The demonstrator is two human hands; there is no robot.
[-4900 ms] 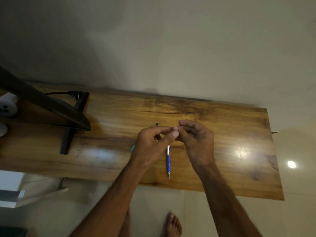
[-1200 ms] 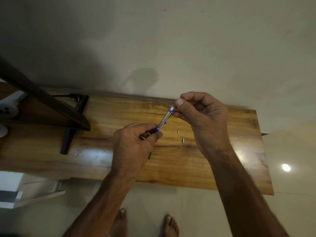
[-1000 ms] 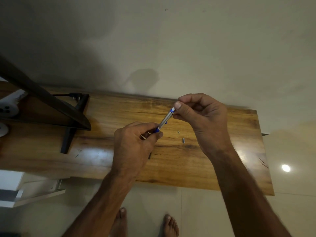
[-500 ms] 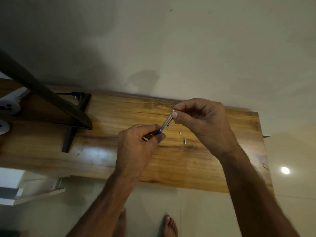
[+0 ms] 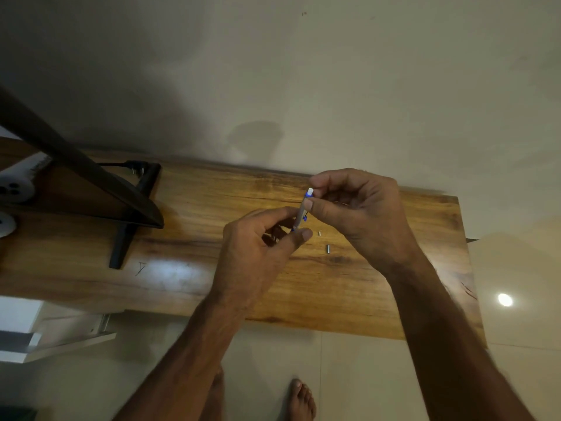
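Wooden desk (image 5: 212, 268) under us | our left hand (image 5: 258, 253) pinches pen (image 5: 300, 212) low | our right hand (image 5: 358, 214) pinches its top

Dim warm light; lamp glare on table (image 5: 170, 270) and floor (image 5: 505, 299); forearm edges blurred; wide-angle bending

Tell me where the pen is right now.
In the head view the pen is held mid-frame above the table, lower end in the left hand, upper end pinched by the right hand.
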